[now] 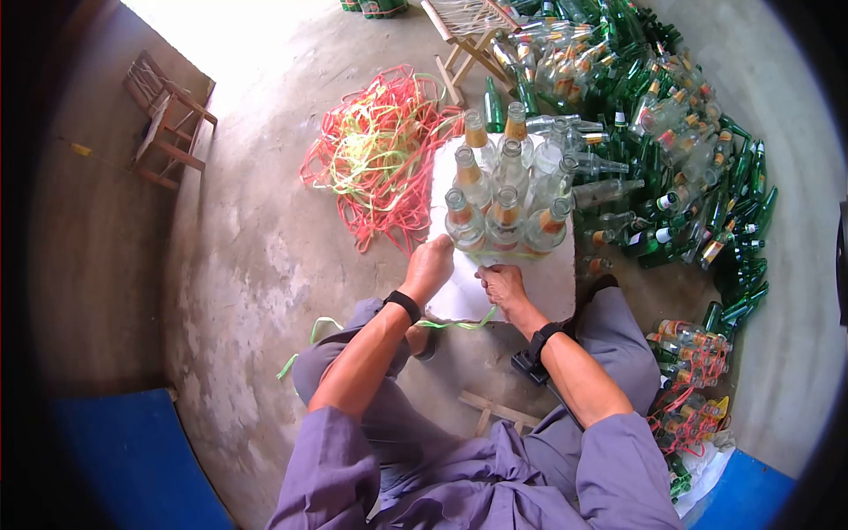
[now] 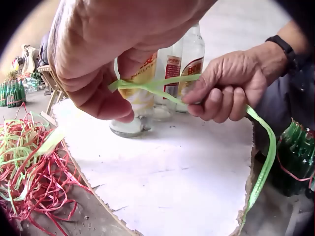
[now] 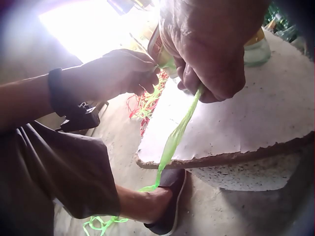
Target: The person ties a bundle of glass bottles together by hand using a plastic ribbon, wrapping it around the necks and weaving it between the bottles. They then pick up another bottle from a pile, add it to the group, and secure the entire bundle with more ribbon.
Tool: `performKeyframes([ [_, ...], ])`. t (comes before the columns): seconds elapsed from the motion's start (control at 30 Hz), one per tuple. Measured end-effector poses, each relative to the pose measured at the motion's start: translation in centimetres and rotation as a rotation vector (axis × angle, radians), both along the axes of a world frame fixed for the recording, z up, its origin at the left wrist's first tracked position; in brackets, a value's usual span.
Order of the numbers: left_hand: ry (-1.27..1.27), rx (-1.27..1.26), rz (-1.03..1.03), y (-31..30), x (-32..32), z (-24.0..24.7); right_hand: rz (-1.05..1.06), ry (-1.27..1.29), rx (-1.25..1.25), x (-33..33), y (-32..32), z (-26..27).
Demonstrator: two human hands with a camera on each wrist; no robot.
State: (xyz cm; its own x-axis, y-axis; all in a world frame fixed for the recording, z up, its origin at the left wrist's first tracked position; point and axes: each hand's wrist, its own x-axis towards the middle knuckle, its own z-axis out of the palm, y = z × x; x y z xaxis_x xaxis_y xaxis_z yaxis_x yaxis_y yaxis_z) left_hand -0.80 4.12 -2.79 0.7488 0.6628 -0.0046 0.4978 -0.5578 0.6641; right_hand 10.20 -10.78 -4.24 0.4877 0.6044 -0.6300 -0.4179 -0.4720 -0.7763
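Gripping Green Plastic Strip Beside Clear Glass Bottles

Green plastic strip [image 2: 268,160]: flat, ribbon-like; stretched between two hands just in front of the bottles, its free length trailing past the tabletop's near edge toward the person's left knee.
Left hand [image 1: 431,268]: thumb and fingers pinching the strip; black band at wrist.
Right hand [image 1: 503,290]: fingers curled round the strip; black band at wrist.
Clear glass bottles [image 1: 505,221]: upright, uncapped, close-set cluster; orange-and-gold neck labels; standing on the tabletop.
White tabletop [image 1: 459,291]: ragged-edged, between the person's knees.
Red and green strip tangle [image 1: 380,150]: loose on the concrete floor, left of the tabletop.
Green glass bottle [image 1: 493,106]: single, upright, just beyond the tabletop.
Folding stool [image 1: 473,18]: wooden frame, corded seat, beyond the tangle.
Bottle heap [image 1: 649,163]: green and clear glass, mostly lying, along the right wall.
Tied bottle bundles [image 1: 689,353]: red strip, near the right knee.
Wooden chair [image 1: 157,124]: by the left wall.
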Motion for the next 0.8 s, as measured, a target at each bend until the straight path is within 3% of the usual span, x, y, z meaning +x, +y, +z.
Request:
performKeyframes([
  [0.33,0.047,0.061,-0.108,-0.8,-0.5,-0.4,-0.053,0.057,0.120,-0.5,1.4,0.7],
  [0.57,0.085,0.047,-0.011,-0.9,-0.2,0.7,-0.055,0.152,0.123,-0.7,1.2,0.4],
  [0.63,0.198,0.080,-0.008,-1.3,0.1,1.7,-0.049,0.052,0.088,-0.5,0.9,-0.4],
  [0.8,0.185,0.119,-0.080,-0.5,-0.1,1.3,-0.120,-0.044,0.136,0.2,0.7,-0.3],
])
